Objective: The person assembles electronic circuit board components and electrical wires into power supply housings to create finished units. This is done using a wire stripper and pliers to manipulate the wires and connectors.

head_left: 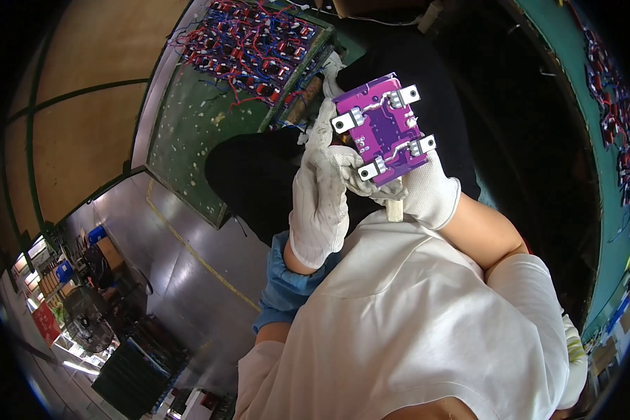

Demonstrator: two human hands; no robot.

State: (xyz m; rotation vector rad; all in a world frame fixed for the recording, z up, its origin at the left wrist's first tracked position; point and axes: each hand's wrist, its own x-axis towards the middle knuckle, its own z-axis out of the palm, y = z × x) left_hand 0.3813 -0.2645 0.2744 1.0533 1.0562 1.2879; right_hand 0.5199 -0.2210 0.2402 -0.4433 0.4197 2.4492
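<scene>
A purple circuit board is held up in front of my body, its face with silvery solder tracks turned up. White metal tabs with dark holes stick out from two of its sides. My left hand, in a white knitted glove, is closed on the board's left and lower edge. Also gloved in white, my right hand grips the lower right part from beneath, its fingers mostly hidden behind the board. Below the board, between the hands, a short pale stub pokes out; I cannot tell what it is.
Beyond my left hand, a green bench carries a crowded pile of wired red and black boards. Another row of wired parts lies along the green surface at the far right. A fan stands on the lower left.
</scene>
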